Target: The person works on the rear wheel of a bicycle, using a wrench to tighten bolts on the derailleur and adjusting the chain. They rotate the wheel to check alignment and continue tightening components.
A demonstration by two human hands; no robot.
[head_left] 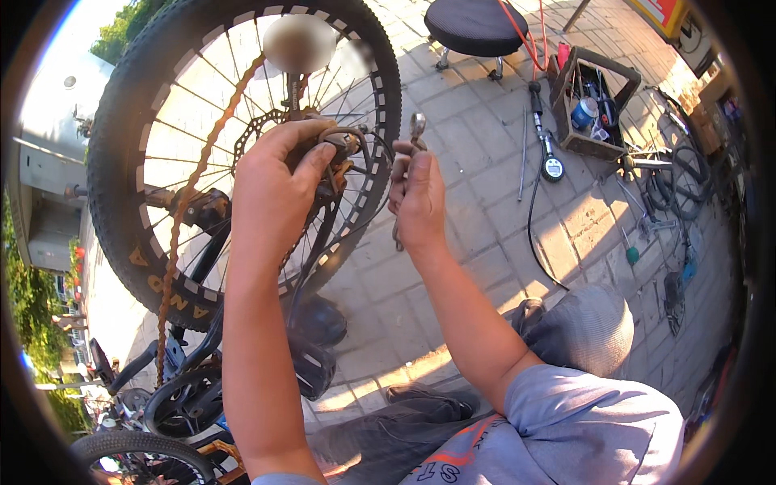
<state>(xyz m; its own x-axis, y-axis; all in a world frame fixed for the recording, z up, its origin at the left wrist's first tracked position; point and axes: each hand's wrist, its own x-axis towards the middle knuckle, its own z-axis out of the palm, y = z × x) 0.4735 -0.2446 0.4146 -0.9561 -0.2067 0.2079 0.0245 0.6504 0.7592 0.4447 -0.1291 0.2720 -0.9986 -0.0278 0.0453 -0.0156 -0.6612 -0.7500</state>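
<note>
Shirt (590, 420): grey, lay nearest.
Left hand (279, 174): fingers pinched the cable (366, 147) beside the wheel (113, 170), apparently steadying it.
Right hand (420, 198): fingers were closed round a spanner (417, 137), ring end up, probably for readiness.

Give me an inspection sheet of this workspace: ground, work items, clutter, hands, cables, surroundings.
Surface: grey brick paving, sunlit in patches.
Work items: thick black knobbly bicycle tyre; rusty brown metal chain; silver metal ring-ended wrench.
Clutter: dark open-topped toolbox holding assorted items; round digital gauge beside it.
Hands: left hand at the wheel's hub area, exact grip unclear; right hand holds the wrench.
Cables: thin black hose on the paving.
Surroundings: round black padded stool; smaller black bicycle tyre, lower left.
</note>
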